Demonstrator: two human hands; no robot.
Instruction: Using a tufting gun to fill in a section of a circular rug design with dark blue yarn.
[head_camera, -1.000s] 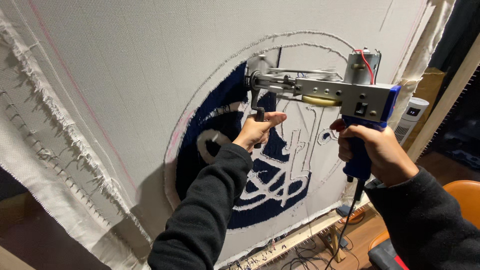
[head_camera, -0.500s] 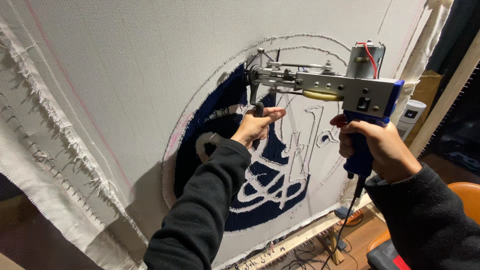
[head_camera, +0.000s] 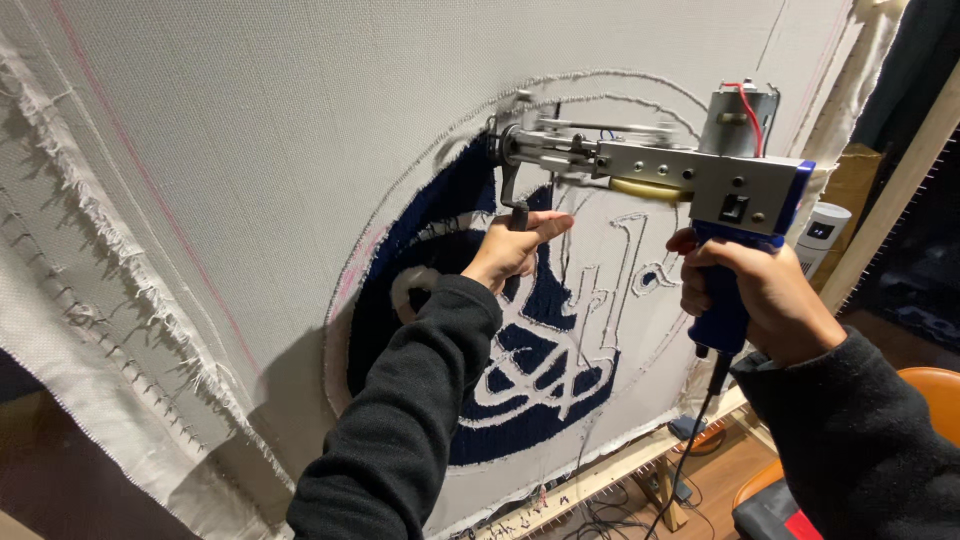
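A grey and blue tufting gun (head_camera: 690, 175) is pressed nose-first against a stretched white cloth (head_camera: 250, 130). My right hand (head_camera: 755, 295) is closed around its blue pistol grip. My left hand (head_camera: 512, 250) grips the gun's black front handle, thumb pointing right. The gun's needle end touches the cloth at the upper edge of a round design (head_camera: 520, 330) partly filled with dark blue yarn and white outlined shapes. Both my arms wear black sleeves.
The cloth is fixed on a wooden frame (head_camera: 620, 465) with a frayed edge (head_camera: 130, 270) at the left. A black cable (head_camera: 690, 450) hangs from the gun's grip. An orange chair (head_camera: 930, 395) stands at the lower right, a white cylinder object (head_camera: 822, 235) behind the frame.
The gun and both my hands have moved up along the cloth toward the upper edge of the round design. My grip on both handles is unchanged.
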